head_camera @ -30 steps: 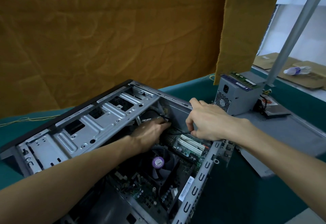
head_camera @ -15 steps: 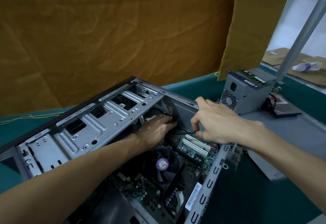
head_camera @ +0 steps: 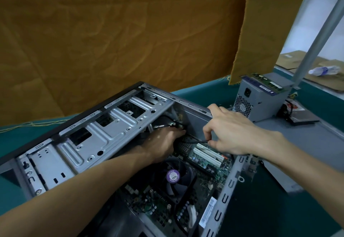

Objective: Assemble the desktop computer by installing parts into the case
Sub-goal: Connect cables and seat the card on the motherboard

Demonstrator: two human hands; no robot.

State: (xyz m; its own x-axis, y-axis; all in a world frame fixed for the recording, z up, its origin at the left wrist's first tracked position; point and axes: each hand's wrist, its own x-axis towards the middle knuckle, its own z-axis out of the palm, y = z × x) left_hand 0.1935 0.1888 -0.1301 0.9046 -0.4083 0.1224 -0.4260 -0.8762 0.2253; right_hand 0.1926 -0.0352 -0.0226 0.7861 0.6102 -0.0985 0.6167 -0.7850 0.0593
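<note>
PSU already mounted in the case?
No. The power supply stands outside the case, on the grey panel beside it, behind the right hand.

One open computer case (head_camera: 104, 139), one power supply (head_camera: 258, 102), one fan (head_camera: 173, 177), two white slots (head_camera: 208, 154), one plastic bottle (head_camera: 324, 70), two hands: left hand (head_camera: 165, 143), right hand (head_camera: 232, 132).
</note>
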